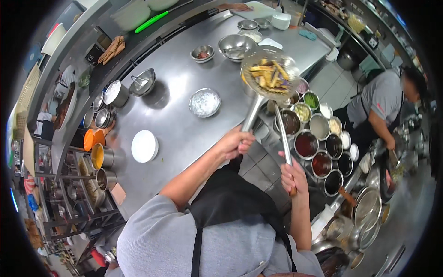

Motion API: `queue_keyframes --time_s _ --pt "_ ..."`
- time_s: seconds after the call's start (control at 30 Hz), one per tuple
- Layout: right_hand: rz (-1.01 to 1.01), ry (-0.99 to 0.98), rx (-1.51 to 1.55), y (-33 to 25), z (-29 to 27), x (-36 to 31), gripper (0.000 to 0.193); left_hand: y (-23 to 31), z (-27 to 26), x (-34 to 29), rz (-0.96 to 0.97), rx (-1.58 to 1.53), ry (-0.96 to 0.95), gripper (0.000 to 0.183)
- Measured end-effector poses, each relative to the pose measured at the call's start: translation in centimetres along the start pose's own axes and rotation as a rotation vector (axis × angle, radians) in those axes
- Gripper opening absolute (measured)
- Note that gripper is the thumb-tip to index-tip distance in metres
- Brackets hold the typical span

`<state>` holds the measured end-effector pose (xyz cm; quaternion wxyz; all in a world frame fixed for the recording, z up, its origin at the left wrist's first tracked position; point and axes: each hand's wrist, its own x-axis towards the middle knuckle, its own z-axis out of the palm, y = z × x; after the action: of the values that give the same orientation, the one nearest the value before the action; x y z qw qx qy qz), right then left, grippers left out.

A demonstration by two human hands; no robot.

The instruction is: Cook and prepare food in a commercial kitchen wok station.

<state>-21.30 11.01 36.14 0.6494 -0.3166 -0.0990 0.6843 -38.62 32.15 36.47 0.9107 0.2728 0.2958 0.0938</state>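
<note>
My left hand (237,142) is closed round the metal handle of a wide perforated skimmer (291,69), held out over the table's right edge. In the skimmer lies a heap of fried strips (269,78), yellow-brown with purple skin, which look like eggplant. My right hand (294,175) grips a long metal utensil (283,134) with a wooden handle end. Its far end reaches the underside of the skimmer and is hidden there, so its kind does not show. A steel bowl (226,46) stands on the table just beyond the skimmer.
On the steel table (180,152) stand a white bowl (144,146), a bowl of white powder (205,102) and a small bowl with red bits (202,54). Several sauce and ingredient pots (306,144) crowd the right. A co-worker (374,99) stands at the stove at far right.
</note>
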Motion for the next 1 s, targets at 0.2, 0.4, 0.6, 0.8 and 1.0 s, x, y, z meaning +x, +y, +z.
queue_keyframes --time_s 0.2,0.4,0.6,0.8,1.0 --pt "-0.138 0.216 -0.485 -5.1 2.7 16.3 0.034 12.8 -7.9 7.9 0.241 0.241 0.242 0.02" --pt "-0.228 0.355 -0.905 -9.6 3.7 28.5 0.034 18.7 -14.3 16.7 0.449 0.839 0.623 0.02" --pt "-0.216 0.532 -1.597 -9.4 2.9 35.3 0.046 20.2 -16.9 20.2 0.521 1.309 1.062 0.029" --pt "-0.443 0.608 -1.805 -8.8 0.2 34.0 0.054 19.9 -16.7 20.8 0.618 1.235 1.083 0.023" --pt "-0.074 0.109 -0.312 -10.7 3.7 30.5 0.039 20.1 -15.1 18.9 0.428 0.261 0.338 0.018"
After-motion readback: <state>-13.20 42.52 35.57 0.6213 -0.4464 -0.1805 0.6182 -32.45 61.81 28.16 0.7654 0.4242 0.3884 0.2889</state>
